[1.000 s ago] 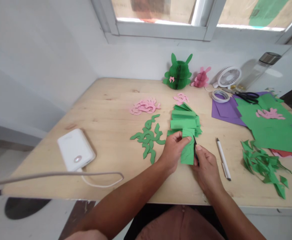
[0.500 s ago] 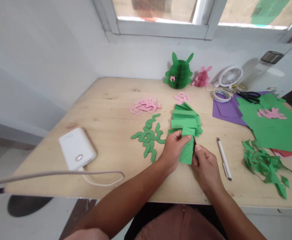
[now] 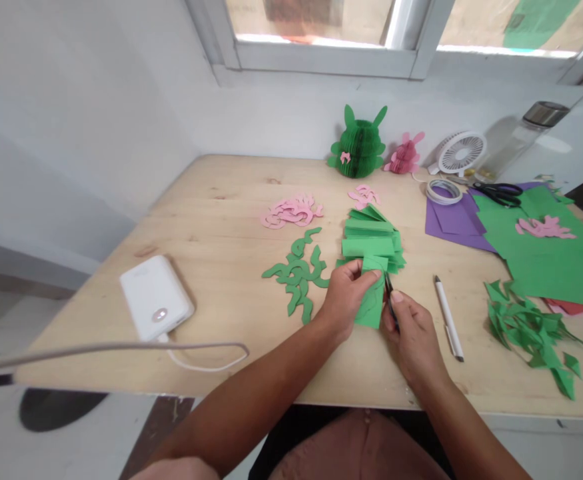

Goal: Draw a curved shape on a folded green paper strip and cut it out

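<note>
My left hand (image 3: 342, 297) pinches a green paper rectangle (image 3: 370, 310) with faint curved lines drawn on it, thumb on top. Dark scissors (image 3: 391, 301) are gripped in my right hand (image 3: 411, 333), their blades at the paper's right edge. Just beyond the paper lies a fanned stack of green paper strips (image 3: 368, 247). To the left of my left hand is a pile of wavy green paper cutouts (image 3: 298, 273). Pink paper cutouts (image 3: 291, 212) lie farther back.
A white pen (image 3: 448, 320) and green paper scraps (image 3: 531, 333) lie to the right. Behind them are green sheets (image 3: 556, 267), black-handled scissors (image 3: 498, 193) and a tape roll (image 3: 444, 192). Paper rabbits (image 3: 358, 150) and a small fan (image 3: 461, 153) stand by the wall. A white power bank (image 3: 154, 297) sits left.
The scissors have drawn slightly away from the paper's right edge, so more of them shows. The paper has tilted a little; my left hand keeps its hold.
</note>
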Action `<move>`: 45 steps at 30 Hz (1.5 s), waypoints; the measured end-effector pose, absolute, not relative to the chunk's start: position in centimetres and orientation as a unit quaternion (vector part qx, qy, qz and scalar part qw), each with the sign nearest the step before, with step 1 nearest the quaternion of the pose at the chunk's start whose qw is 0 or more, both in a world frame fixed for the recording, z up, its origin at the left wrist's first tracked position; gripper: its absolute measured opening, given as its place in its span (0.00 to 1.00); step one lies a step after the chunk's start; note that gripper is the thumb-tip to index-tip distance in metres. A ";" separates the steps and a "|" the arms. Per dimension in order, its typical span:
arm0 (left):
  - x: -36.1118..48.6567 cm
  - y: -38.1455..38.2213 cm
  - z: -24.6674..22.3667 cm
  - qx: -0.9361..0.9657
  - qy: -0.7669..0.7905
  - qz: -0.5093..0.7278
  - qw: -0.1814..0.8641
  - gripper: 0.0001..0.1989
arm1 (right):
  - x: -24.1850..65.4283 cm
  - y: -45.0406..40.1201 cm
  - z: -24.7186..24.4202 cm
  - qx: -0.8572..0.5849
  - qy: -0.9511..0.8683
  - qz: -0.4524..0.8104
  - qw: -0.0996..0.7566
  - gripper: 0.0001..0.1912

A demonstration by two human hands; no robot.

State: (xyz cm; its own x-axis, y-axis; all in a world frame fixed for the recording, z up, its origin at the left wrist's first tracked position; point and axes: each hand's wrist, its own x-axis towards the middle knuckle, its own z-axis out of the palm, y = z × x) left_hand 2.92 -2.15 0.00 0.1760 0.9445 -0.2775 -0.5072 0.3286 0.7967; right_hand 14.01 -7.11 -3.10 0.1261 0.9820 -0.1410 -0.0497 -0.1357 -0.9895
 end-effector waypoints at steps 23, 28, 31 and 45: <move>3.0 -2.3 -0.1 0.294 0.400 0.494 0.713 0.10 | 13.9 -7.1 -3.2 -0.557 -0.403 0.511 0.517 0.26; 3.1 -2.3 -0.2 0.291 0.398 0.496 0.714 0.10 | 13.9 -6.9 -3.2 -0.560 -0.402 0.510 0.515 0.26; 3.1 -2.3 -0.3 0.292 0.397 0.496 0.715 0.10 | 13.9 -7.0 -3.1 -0.561 -0.401 0.508 0.516 0.25; 3.0 -2.2 -0.2 0.299 0.413 0.486 0.710 0.11 | 13.9 -7.0 -3.1 -0.561 -0.412 0.506 0.510 0.26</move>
